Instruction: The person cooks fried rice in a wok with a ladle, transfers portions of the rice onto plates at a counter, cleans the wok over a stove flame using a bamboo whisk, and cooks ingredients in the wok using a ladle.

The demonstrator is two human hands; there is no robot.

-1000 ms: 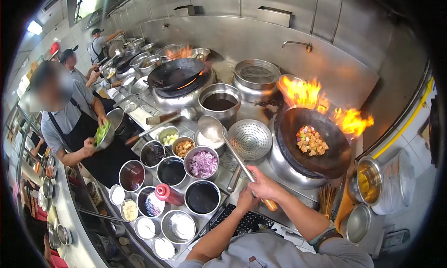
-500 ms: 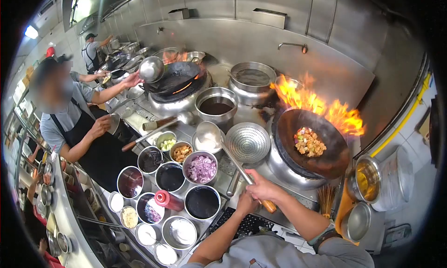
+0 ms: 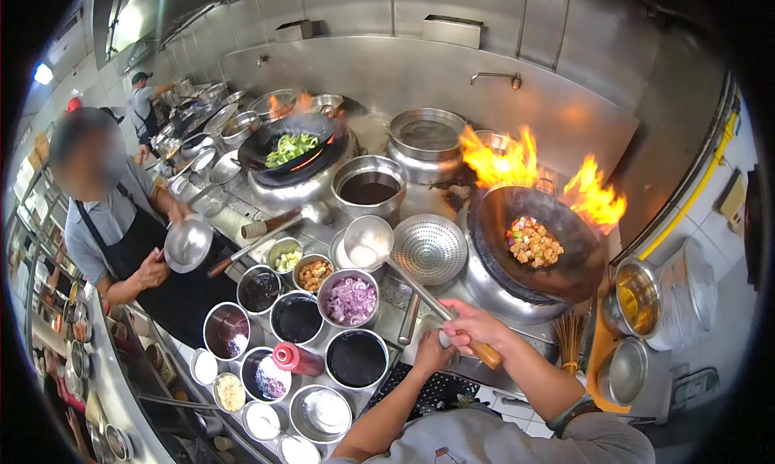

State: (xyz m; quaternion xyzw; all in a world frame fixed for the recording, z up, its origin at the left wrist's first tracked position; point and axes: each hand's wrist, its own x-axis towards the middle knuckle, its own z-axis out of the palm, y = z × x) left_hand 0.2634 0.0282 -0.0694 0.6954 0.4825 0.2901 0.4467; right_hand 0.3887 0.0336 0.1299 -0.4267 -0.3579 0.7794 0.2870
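Note:
My right hand is wrapped round the wooden-ended handle of a ladle. The ladle's bowl, with something whitish in it, is over a metal pot beside the sliced purple onions. Close by, my left hand is closed low at the counter's front edge; a greyish thing shows at its fingers, too unclear to name. Ahead on the right, a wok sits tilted on its burner with browned, diced food in it. Flames rise behind the wok.
A perforated strainer lies left of the wok. Pots of dark sauce and a red squeeze bottle crowd the left. A co-worker holds a metal bowl near another wok with green vegetables. An oil pot stands right.
The ladle's bowl has shifted slightly right and down in view. Green vegetables now lie in the co-worker's wok, and the co-worker's raised ladle is gone from above it.

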